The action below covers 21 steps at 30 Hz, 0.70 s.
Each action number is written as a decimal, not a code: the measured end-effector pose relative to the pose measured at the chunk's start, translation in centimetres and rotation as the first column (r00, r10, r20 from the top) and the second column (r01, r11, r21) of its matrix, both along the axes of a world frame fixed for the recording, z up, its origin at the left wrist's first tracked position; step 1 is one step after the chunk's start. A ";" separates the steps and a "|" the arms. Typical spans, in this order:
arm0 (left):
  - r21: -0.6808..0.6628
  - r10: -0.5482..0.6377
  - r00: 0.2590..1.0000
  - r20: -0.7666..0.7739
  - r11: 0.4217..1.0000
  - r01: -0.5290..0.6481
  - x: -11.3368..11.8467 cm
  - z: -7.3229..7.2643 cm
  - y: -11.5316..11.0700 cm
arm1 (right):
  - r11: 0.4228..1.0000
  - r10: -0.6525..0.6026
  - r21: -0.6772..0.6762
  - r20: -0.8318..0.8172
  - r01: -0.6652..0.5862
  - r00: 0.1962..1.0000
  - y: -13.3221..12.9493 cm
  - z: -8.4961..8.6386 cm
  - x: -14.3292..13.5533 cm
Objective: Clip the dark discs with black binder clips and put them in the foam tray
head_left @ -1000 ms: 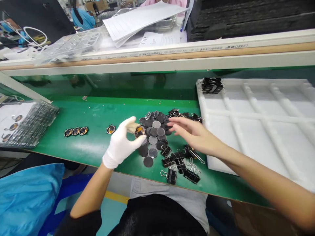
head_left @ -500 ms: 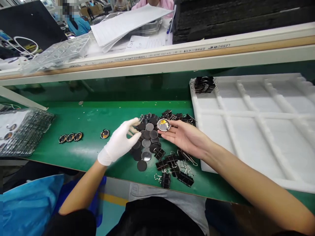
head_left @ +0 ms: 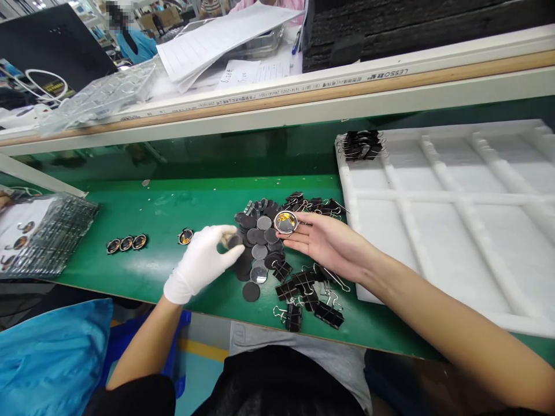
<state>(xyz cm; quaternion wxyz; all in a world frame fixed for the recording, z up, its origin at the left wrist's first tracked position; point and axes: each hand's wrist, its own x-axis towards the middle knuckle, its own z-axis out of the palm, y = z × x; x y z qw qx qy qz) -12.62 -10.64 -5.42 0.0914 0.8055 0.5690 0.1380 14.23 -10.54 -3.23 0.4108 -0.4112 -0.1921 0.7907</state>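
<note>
One glossy green desk (head_left: 160,260); inside its front edge, left hand (head_left: 200,260) pinches dark disc (head_left: 235,241), right hand (head_left: 336,240) pinches shiny-rimmed case (head_left: 285,222).

On the green tabletop (head_left: 169,202), dark discs (head_left: 259,252) are heaped centrally; beside them black binder clips (head_left: 293,317) are scattered, some near the front edge. Toward the left edge, round pieces (head_left: 126,243) and clear trays (head_left: 69,228) are placed; toward the right edge, a white tray (head_left: 454,202).
</note>
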 end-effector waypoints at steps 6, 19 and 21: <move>0.279 -0.299 0.928 0.220 0.931 0.234 4.1 3.2 0.6 | 0.995 0.049 0.092 0.001 -0.049 0.999 -0.5 -0.3 -0.2; 0.271 -0.371 0.779 0.505 0.925 0.265 9.5 3.7 3.0 | 0.970 -0.031 0.239 -0.022 0.035 0.999 -0.1 -0.1 1.2; 0.247 -0.266 0.717 0.645 0.960 0.134 10.2 3.6 4.3 | 0.954 -0.102 0.280 -0.028 0.106 0.994 0.0 0.8 1.9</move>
